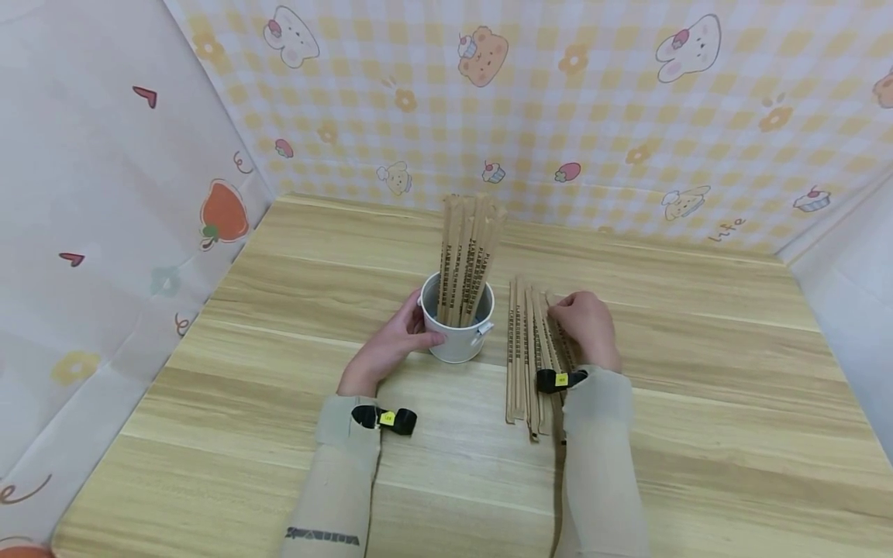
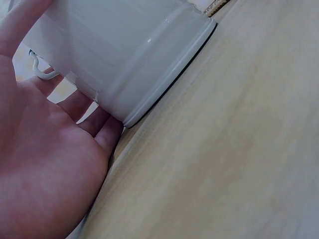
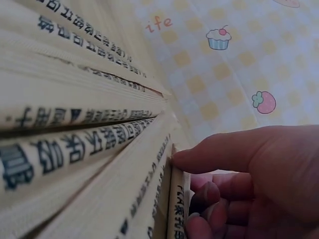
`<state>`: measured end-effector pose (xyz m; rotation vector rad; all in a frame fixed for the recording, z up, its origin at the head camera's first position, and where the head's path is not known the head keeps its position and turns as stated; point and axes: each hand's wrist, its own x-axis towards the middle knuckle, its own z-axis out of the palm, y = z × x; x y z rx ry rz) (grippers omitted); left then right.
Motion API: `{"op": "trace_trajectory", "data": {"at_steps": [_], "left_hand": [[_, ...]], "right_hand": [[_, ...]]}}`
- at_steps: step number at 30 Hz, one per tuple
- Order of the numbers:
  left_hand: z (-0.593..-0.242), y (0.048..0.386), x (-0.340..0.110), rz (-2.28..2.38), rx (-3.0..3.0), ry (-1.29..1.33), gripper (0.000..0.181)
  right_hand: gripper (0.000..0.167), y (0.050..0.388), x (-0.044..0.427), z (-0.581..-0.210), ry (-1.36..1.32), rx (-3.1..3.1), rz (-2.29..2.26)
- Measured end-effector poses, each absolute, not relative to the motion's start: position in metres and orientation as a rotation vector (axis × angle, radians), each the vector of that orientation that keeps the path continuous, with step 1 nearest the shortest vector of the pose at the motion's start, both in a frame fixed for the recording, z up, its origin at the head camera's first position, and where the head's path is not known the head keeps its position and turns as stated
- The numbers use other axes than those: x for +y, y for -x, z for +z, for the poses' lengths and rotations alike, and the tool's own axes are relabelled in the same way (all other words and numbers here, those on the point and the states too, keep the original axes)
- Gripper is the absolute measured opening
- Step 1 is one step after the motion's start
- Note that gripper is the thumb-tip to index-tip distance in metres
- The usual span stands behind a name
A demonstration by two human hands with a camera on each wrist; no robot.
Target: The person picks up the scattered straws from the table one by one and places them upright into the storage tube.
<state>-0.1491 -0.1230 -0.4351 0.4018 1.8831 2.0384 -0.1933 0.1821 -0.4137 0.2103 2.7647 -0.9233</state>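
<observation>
Head cam: R hand (image 1: pixel 587 325) pinches slim brown pkt (image 3: pixel 176 204) at rt edge of loose row (image 1: pixel 515 360) on wood tbl (image 1: pixel 460 480), L hand (image 1: pixel 391 345) grips white bucket (image 1: pixel 453 344) just left of row w/ more pkts (image 1: pixel 463 263) standing inside, yellow-checked cloth (image 1: pixel 544 101) at back.

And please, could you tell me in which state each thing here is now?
White bucket: upright, open at the top, holding straws
Bucket straws: wrapped, standing, tops leaning slightly right
Loose straws: wrapped, lying roughly side by side on the table
Rightmost straw: pinched; whether lifted, I cannot tell
Left grip: curled around the bucket's side
Right grip: pinching the rightmost straw
</observation>
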Motion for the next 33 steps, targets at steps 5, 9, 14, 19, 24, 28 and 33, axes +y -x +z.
{"op": "trace_trajectory", "data": {"at_steps": [5, 9, 14, 19, 24, 28, 33], "left_hand": [[-0.422, 0.144, -0.122, 2.020, 1.885, -0.384, 0.085], [-0.418, 0.142, -0.122, 2.013, 1.891, -0.387, 0.084], [-0.418, 0.142, -0.121, 2.020, 1.883, -0.390, 0.084], [-0.420, 0.143, -0.121, 2.024, 1.889, -0.390, 0.085], [-0.421, 0.143, -0.121, 2.025, 1.892, -0.390, 0.085], [-0.421, 0.144, -0.121, 2.030, 1.884, -0.393, 0.085], [-0.421, 0.143, -0.121, 2.025, 1.885, -0.376, 0.085]], "right_hand": [[0.020, 0.192, 0.182, -0.412, -0.219, 2.718, -0.969], [0.023, 0.192, 0.183, -0.412, -0.200, 2.708, -1.010], [0.026, 0.193, 0.186, -0.410, -0.185, 2.696, -1.025], [0.029, 0.192, 0.190, -0.407, -0.200, 2.665, -1.038], [0.032, 0.191, 0.192, -0.400, -0.232, 2.650, -1.089], [0.031, 0.189, 0.193, -0.391, -0.207, 2.689, -1.132], [0.030, 0.187, 0.194, -0.376, -0.183, 2.746, -1.207]]}}
